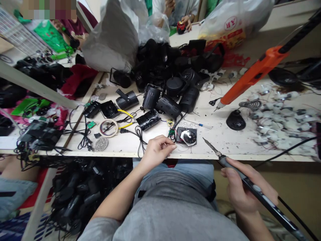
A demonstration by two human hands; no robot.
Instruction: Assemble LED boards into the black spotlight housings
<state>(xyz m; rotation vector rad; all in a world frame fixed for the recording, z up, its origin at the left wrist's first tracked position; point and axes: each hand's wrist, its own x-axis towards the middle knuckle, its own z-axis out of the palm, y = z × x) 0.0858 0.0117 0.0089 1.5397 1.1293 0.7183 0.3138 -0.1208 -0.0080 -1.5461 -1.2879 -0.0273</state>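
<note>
My right hand (248,190) is wrapped round a soldering iron (250,184), whose tip points up and left over the table's front edge. At that edge my left hand (159,148) is closed in a pinch; whatever is between its fingertips is too small to make out. Just beyond those fingers lie a small green circuit board (171,133) and a black square part with a round motor-like disc (188,137) on it. Thin wires run about them. Several small shiny round pieces (188,124) sit behind the square part.
An orange electric screwdriver (253,75) hangs at the right. White motors (283,117) are heaped below it. Black lamp housings (165,105) pile up in the middle. A tape roll (108,128) lies left. Other people sit across and at the left; one hand (187,22) touches a red-black object.
</note>
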